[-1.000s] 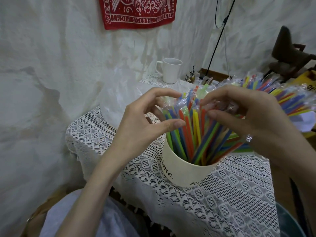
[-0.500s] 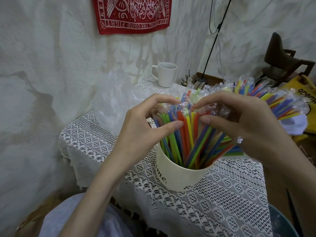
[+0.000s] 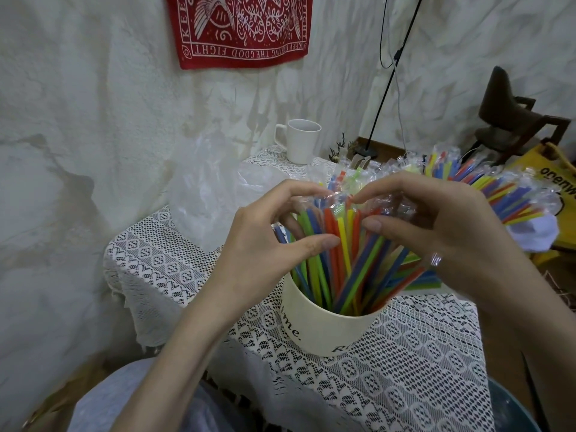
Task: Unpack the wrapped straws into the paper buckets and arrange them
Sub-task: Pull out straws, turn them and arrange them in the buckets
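Observation:
A cream paper bucket (image 3: 330, 330) with dark lettering stands on the lace-covered table (image 3: 414, 366). It is packed with colourful wrapped straws (image 3: 346, 257) that fan upward. My left hand (image 3: 265, 244) curls round the left side of the bunch, thumb and fingers against the straws. My right hand (image 3: 436, 226) curls round the right side, fingertips on the clear wrapper tops. A second bunch of wrapped straws (image 3: 511, 194) sticks out behind my right hand; its holder is hidden.
A crumpled clear plastic bag (image 3: 212, 188) lies at the table's back left. Behind it stands a white mug (image 3: 300, 145). A black stand pole (image 3: 389, 76) rises by the wall. Yellow packaging (image 3: 558, 176) and a dark wooden object (image 3: 511, 116) sit at the right.
Both hands stay cupped round the straw bunch while the fingertips draw closer over its top. The camera has tilted up slightly.

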